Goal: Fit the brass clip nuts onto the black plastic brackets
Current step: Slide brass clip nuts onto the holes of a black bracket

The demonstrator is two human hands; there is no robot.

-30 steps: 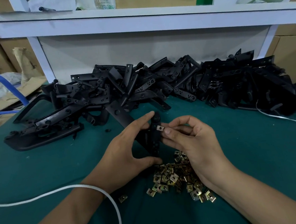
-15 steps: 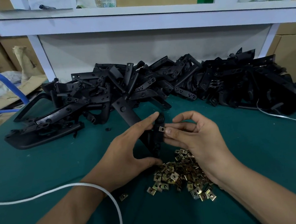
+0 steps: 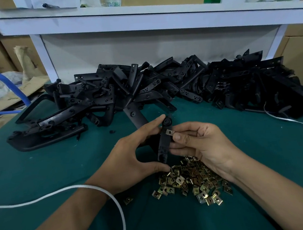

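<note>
My left hand (image 3: 132, 159) grips a black plastic bracket (image 3: 164, 142) upright between index finger at its top and thumb at its bottom. A brass clip nut (image 3: 169, 132) sits against the bracket's right edge near the top. My right hand (image 3: 201, 147) pinches that nut, thumb pressed on it, other fingers curled behind the bracket. A heap of loose brass clip nuts (image 3: 189, 180) lies on the green mat just below both hands.
A long pile of black brackets (image 3: 163, 89) stretches across the back of the green table (image 3: 43, 167), with a larger black frame part (image 3: 46, 131) at the left. A white cord (image 3: 63, 193) crosses my left wrist. White shelf frame (image 3: 140, 22) stands behind.
The view shifted slightly. My right index finger has curled down from its raised pose, and the thumb stays on the nut at the bracket's edge.
</note>
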